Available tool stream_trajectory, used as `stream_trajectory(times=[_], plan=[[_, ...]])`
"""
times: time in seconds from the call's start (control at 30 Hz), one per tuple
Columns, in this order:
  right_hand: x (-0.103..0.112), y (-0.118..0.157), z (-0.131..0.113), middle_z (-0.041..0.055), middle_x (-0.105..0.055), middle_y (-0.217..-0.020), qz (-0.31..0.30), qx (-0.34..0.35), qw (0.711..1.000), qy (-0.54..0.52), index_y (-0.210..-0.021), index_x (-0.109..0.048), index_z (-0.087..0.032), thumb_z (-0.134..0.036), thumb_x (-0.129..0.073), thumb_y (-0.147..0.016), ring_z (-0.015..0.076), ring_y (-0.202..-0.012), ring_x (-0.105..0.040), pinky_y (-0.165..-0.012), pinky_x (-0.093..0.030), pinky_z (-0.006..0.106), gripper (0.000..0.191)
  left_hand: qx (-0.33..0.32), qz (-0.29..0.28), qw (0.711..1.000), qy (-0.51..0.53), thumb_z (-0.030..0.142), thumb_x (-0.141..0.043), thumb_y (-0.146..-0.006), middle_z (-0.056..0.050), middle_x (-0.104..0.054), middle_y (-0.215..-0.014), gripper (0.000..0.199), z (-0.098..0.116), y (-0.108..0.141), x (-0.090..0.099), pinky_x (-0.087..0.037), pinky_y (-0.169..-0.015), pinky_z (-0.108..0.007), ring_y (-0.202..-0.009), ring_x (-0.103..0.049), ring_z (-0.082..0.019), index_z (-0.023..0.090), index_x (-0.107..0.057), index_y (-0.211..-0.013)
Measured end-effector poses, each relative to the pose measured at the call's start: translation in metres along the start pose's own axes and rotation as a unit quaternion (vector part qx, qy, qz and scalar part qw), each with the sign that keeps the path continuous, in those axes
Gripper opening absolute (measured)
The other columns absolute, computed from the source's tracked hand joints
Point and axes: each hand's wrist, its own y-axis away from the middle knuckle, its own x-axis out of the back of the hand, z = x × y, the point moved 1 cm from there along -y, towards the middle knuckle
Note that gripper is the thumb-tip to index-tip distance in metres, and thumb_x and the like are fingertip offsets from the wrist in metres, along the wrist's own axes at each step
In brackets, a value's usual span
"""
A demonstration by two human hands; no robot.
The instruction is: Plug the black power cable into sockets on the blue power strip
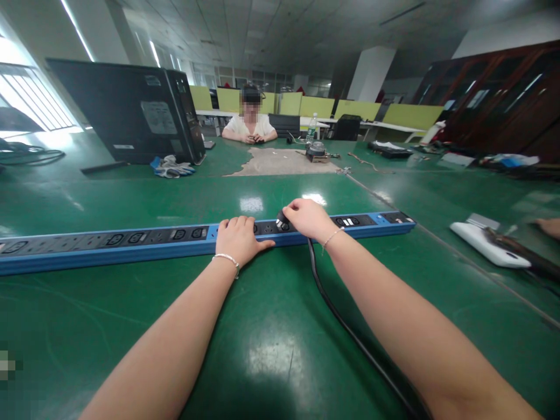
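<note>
A long blue power strip (pixel 109 255) with black socket panels lies across the green table. My left hand (pixel 236 238) grips it near the middle, fingers over the top and thumb stretched along the front side. Just right of that, my right hand (pixel 308 218) pinches a black plug (pixel 281 218), its metal pins showing at the left. The plug is tilted over a socket; its pins look to be outside the holes. From under my right hand a black cable (pixel 335 309) runs down toward the bottom edge, beside my right forearm.
A black computer case (pixel 131 111) stands at the back left, with work gloves (pixel 171 167) before it. Across the table sits a person (pixel 249 125), hands together. A bottle (pixel 312 128) stands behind a brown sheet (pixel 284 162). A white device (pixel 487 242) lies at right, near another person's hand (pixel 549 226).
</note>
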Motion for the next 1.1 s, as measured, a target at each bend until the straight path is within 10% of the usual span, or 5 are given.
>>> stream_trajectory(times=[0.57, 1.1], plan=[[-0.020, -0.029, -0.053, 0.0184, -0.068, -0.094, -0.109, 0.033, 0.974, 0.196, -0.094, -0.069, -0.008, -0.028, -0.056, -0.076, 0.0215, -0.093, -0.063, -0.077, -0.046, 0.022, 0.030, 0.006, 0.010, 1.000, 0.006, 0.071, -0.048, -0.067, -0.013, -0.060, -0.105, 0.066, 0.000, -0.001, -0.002, -0.031, -0.089, -0.040, -0.102, -0.051, -0.029, 0.017, -0.056, -0.102], [-0.028, -0.021, -0.045, 0.0192, -0.068, -0.088, -0.054, 0.012, 0.984, 0.171, -0.086, -0.070, -0.010, -0.024, -0.052, -0.073, 0.0234, -0.082, -0.066, -0.068, -0.048, 0.027, 0.026, -0.005, 0.020, 1.000, 0.008, 0.068, -0.046, -0.070, -0.012, -0.061, -0.101, 0.062, 0.000, -0.002, -0.002, -0.031, -0.088, -0.041, -0.100, -0.053, -0.029, 0.016, -0.056, -0.102]])
